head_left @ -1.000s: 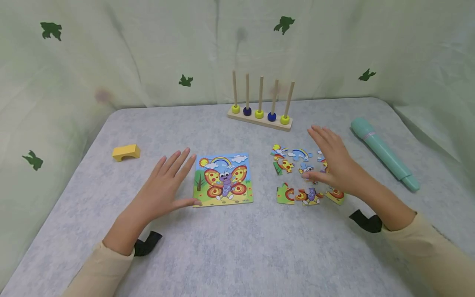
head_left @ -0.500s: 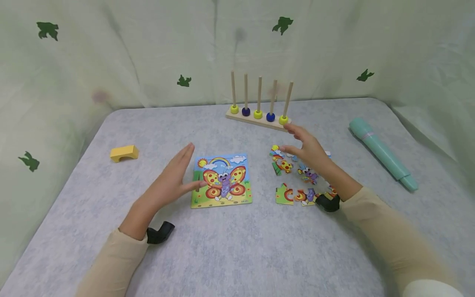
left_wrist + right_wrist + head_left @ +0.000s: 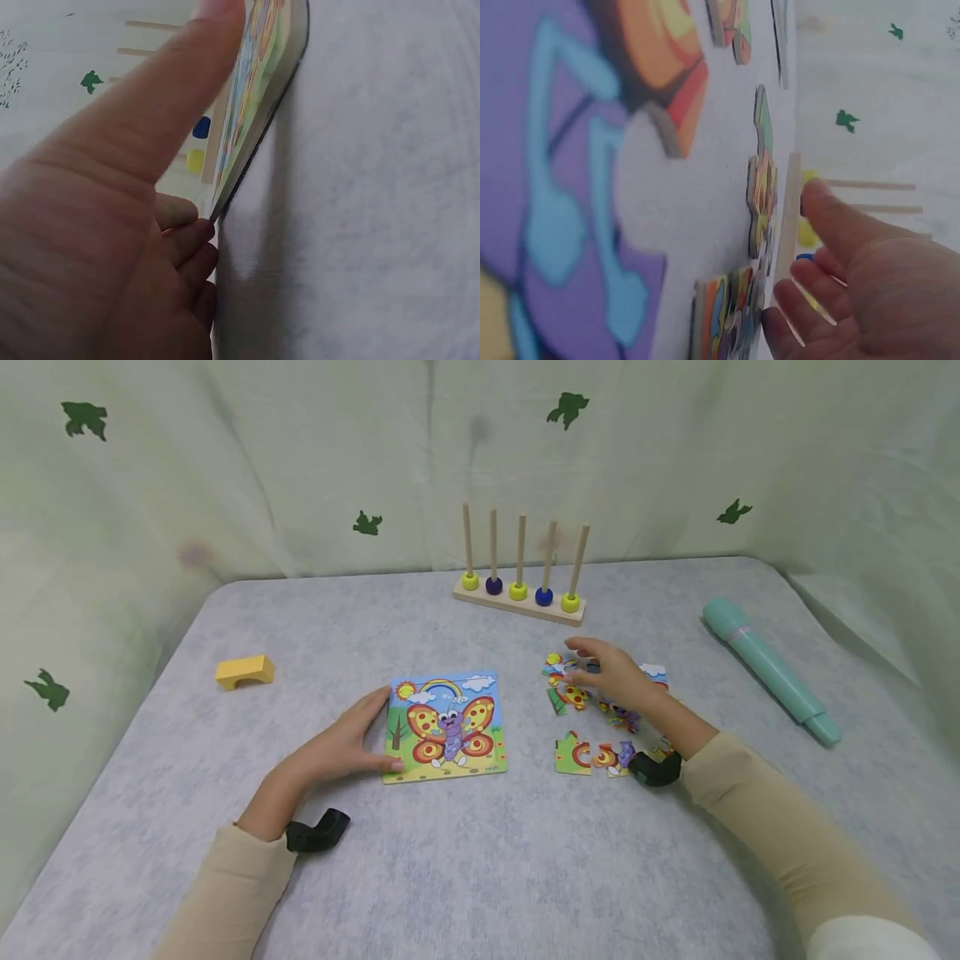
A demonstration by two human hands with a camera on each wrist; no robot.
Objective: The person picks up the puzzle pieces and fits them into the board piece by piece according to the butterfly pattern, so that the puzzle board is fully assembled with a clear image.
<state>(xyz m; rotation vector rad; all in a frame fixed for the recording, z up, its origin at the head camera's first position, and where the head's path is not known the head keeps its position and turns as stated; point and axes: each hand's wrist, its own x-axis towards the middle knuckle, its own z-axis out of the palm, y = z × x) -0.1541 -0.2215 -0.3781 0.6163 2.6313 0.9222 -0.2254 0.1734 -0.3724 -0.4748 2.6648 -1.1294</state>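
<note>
A square butterfly puzzle board point(image 3: 452, 727) lies on the table. My left hand point(image 3: 337, 745) is at its left side, the thumb over the near left corner and the fingertips right at the left edge; in the left wrist view the thumb point(image 3: 150, 97) overlaps the picture. Cut puzzle pieces point(image 3: 573, 753) with the same butterfly picture lie to the right of the board. Over the upper pieces is my right hand point(image 3: 618, 677), thumb and fingers apart with nothing seen between them. In the right wrist view its fingertips are close to a group of pieces point(image 3: 727, 315).
A wooden peg stand point(image 3: 517, 602) with yellow and blue beads stands at the back. To the left is a yellow arch block point(image 3: 245, 671); a teal microphone-shaped toy point(image 3: 772, 668) lies at the right. A pale curtain point(image 3: 315, 460) with green bird shapes hangs behind the table.
My left hand has come down to the board's left edge. My right hand has moved left and then lowered over the upper puzzle pieces. The board and pieces show no clear movement.
</note>
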